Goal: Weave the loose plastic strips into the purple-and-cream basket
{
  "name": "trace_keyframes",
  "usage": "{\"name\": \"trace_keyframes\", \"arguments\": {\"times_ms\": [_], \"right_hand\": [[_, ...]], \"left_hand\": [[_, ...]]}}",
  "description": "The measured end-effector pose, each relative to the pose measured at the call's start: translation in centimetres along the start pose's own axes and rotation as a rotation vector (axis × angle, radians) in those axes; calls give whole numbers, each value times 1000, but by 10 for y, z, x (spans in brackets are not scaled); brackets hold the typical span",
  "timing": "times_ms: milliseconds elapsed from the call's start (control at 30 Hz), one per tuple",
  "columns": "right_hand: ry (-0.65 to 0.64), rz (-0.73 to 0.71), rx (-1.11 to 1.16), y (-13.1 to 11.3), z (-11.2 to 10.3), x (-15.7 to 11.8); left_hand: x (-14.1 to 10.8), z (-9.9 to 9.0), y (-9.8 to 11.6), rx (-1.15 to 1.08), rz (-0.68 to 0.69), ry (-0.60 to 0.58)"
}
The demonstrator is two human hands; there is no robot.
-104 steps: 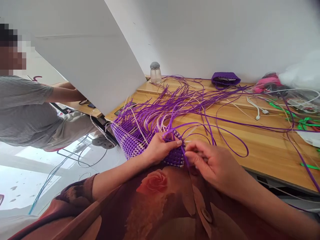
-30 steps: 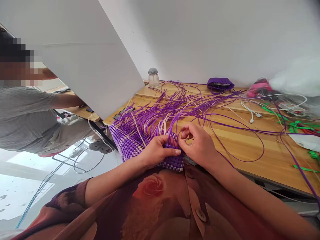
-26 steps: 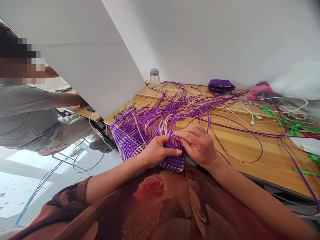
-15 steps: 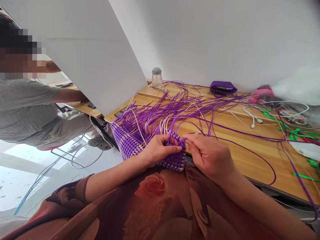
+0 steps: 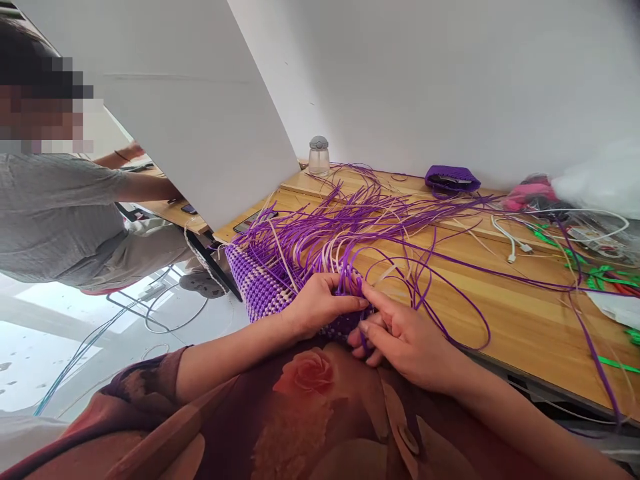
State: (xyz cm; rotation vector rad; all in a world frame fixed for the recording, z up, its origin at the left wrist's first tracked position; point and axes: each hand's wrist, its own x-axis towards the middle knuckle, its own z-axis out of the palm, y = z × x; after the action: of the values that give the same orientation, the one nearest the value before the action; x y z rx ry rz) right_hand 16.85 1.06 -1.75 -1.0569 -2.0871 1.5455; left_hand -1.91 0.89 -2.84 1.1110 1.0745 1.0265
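Note:
A half-woven basket (image 5: 257, 287) of purple and cream plastic strands lies at the table's front edge against my lap. Long loose purple strands (image 5: 345, 213) fan out from its top across the table. My left hand (image 5: 327, 300) is closed on the basket's near right corner, thumb on the outside and fingers behind the strands. My right hand (image 5: 395, 327) is at that same corner, its index finger stretched to the weave and the thumb and other fingers bent around a purple strand (image 5: 364, 340). The corner is partly hidden behind my hands.
A wooden table (image 5: 530, 300) carries a clear bottle (image 5: 319, 157), a purple woven pouch (image 5: 451, 179), a phone (image 5: 250, 220), a white cable (image 5: 505, 240) and green strands (image 5: 605, 280). A grey panel (image 5: 190, 100) divides off a seated person (image 5: 55, 213) at left.
My right hand has turned and come in closer to the corner, its index finger now extended. The purple loop on the right of the table has drawn in toward the basket.

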Motion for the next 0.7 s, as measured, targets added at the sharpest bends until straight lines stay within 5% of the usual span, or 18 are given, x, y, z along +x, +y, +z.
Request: {"name": "trace_keyframes", "arguments": {"times_ms": [133,300,433,567,700], "right_hand": [[176,-258,-572,-11,-18,-2],[383,-492,-711,-25,-31,9],[271,-726,-918,-27,-42,34],[329,-740,-1024,-15,-58,47],[373,-762,-1156,-13,-60,18]], "left_hand": [[1,1,-2,47,-6,27],[1,0,-4,106,2,34],[-1,1,-1,107,-7,33],[-2,0,0,139,-24,72],[0,-1,-2,181,-27,138]]}}
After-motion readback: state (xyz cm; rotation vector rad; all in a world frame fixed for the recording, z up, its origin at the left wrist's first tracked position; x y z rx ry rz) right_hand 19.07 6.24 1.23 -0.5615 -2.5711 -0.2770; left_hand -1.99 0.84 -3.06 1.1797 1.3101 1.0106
